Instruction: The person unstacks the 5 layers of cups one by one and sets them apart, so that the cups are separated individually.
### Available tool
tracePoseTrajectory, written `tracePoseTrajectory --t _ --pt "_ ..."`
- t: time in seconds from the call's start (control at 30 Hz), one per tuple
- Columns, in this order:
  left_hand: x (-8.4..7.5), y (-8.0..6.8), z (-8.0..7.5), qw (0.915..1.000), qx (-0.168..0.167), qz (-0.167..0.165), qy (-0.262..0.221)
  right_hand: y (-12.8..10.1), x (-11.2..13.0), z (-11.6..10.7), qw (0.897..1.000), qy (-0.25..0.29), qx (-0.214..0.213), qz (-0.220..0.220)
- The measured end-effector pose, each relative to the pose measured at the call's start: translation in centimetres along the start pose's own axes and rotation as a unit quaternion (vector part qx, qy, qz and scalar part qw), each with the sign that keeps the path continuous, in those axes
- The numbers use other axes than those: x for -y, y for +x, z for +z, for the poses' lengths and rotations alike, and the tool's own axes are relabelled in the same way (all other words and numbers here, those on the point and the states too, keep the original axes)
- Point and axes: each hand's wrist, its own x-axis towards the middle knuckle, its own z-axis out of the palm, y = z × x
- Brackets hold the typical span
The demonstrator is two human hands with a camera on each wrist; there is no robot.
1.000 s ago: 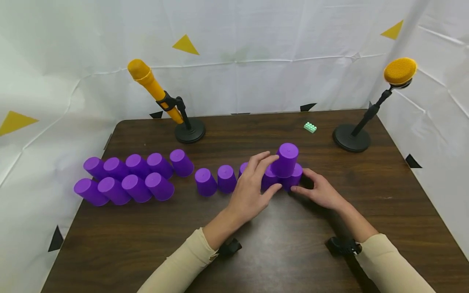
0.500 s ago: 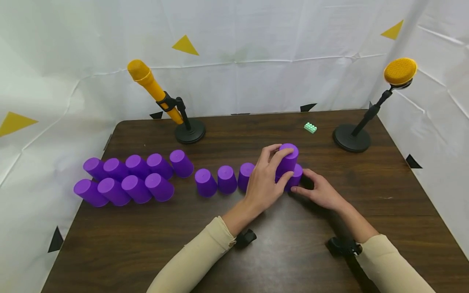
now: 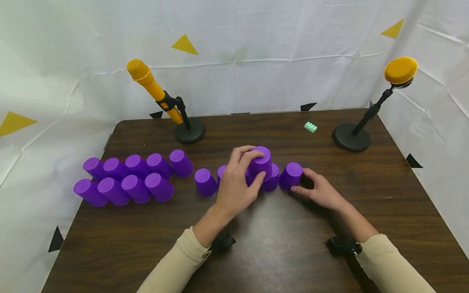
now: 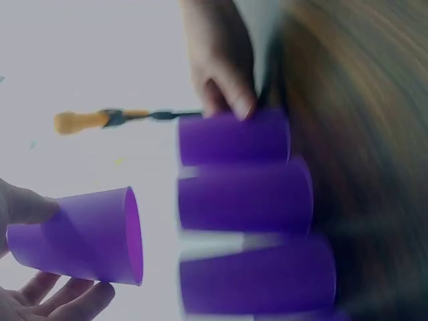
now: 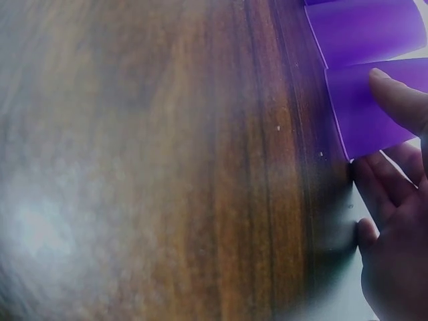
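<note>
My left hand (image 3: 236, 185) holds an upside-down purple cup (image 3: 263, 162) between thumb and fingers, above the front row of cups. In the left wrist view that held cup (image 4: 87, 241) hangs apart from the row, its mouth facing the table. My right hand (image 3: 322, 192) holds the rightmost cup (image 3: 291, 176) of the row low on its side, thumb in front and fingers behind, as the right wrist view of this cup (image 5: 378, 110) also shows. Another cup (image 3: 272, 181) stands just left of it. The left hand hides part of the row, whose left-end cup (image 3: 205, 183) shows fully.
Several more upturned purple cups (image 3: 135, 188) stand in two rows on the left of the dark wooden table (image 3: 278, 248). Behind are a yellow microphone (image 3: 150, 83) on a stand, a small mint toy brick (image 3: 310, 127) and a second yellow microphone (image 3: 400, 71) at right.
The left hand took hold of the top cup, which stood on the two right-end cups, and moved it left over the row. The right hand has stayed in place.
</note>
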Motion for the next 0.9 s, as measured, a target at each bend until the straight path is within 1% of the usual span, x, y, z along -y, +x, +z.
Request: tracePoseTrajectory --t 0.07,0.2,0.3,0.4,0.5,0.57,0.67,0.77,0.9 --pt "0.4 -0.6 -2.2 0.9998 -0.019 -0.008 -0.004 0.0 0.0 0.0 1.0 -0.003 -0.002 -0.002" --pt "1.6 -2.1 -6.7 0.9969 -0.073 -0.029 0.006 0.0 0.1 0.1 1.0 -0.006 -0.001 -0.002" --pt "2.9 -3.4 -9.5 0.992 -0.108 -0.05 0.043 0.0 0.2 0.1 1.0 -0.009 0.002 0.0" --pt "4.4 -4.7 -11.4 0.9861 -0.124 -0.074 0.082 0.0 0.3 0.1 1.0 -0.008 0.0 0.002" --pt "5.8 -5.8 -12.3 0.9797 -0.129 -0.099 0.117 -0.1 0.4 0.1 1.0 -0.009 -0.003 0.003" --pt "6.5 -6.3 -12.5 0.9756 -0.122 -0.113 0.144 -0.1 0.4 0.1 1.0 -0.01 -0.004 0.003" --pt "7.3 -7.0 -12.2 0.9697 -0.1 -0.124 0.185 -0.1 0.3 0.1 1.0 -0.012 -0.004 0.005" --pt "7.9 -7.4 -11.7 0.9639 -0.082 -0.131 0.217 -0.1 0.3 0.1 1.0 -0.012 -0.005 0.007" --pt "8.5 -7.6 -11.1 0.9553 -0.079 -0.149 0.243 -0.2 0.3 0.1 1.0 -0.008 -0.003 0.006"
